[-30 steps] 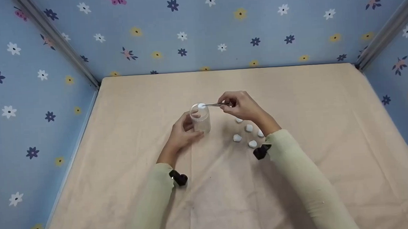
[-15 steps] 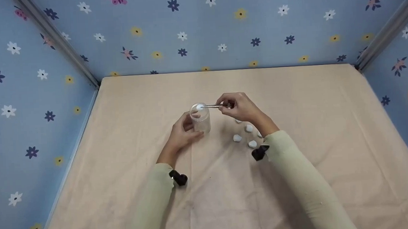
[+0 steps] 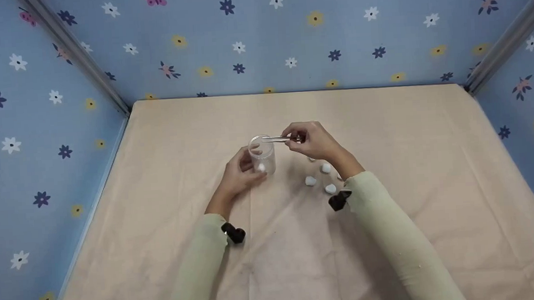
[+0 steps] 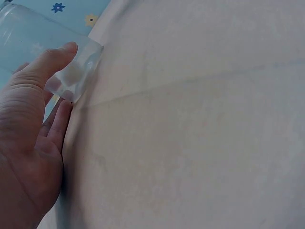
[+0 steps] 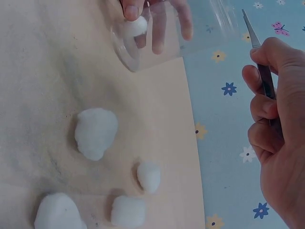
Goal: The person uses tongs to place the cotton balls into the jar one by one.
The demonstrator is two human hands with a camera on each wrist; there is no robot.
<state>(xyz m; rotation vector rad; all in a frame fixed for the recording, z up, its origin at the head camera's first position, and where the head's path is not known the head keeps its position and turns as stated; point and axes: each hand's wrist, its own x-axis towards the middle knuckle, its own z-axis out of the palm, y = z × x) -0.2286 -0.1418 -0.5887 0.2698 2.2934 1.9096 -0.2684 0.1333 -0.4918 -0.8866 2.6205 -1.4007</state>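
The left hand (image 3: 239,174) grips a clear jar (image 3: 267,161) that stands upright on the cloth. One white cotton ball (image 3: 261,167) lies at the bottom of the jar; it also shows through the wall in the left wrist view, cotton ball (image 4: 70,75). The right hand (image 3: 315,140) pinches metal tweezers (image 3: 275,139), whose tips are over the jar's mouth with nothing between them. In the right wrist view the tweezers (image 5: 267,78) run along the curled fingers, with the jar (image 5: 167,52) beyond.
Several loose cotton balls lie right of the jar, partly below the right forearm, among them one cotton ball (image 3: 310,181) and another (image 5: 96,133). A beige cloth (image 3: 178,141) covers the table. Flowered blue panels (image 3: 260,39) stand behind and at both sides.
The cotton ball has left the tweezers at the jar's mouth and dropped to the bottom. My right hand moved slightly left and down; my left hand has stayed in place.
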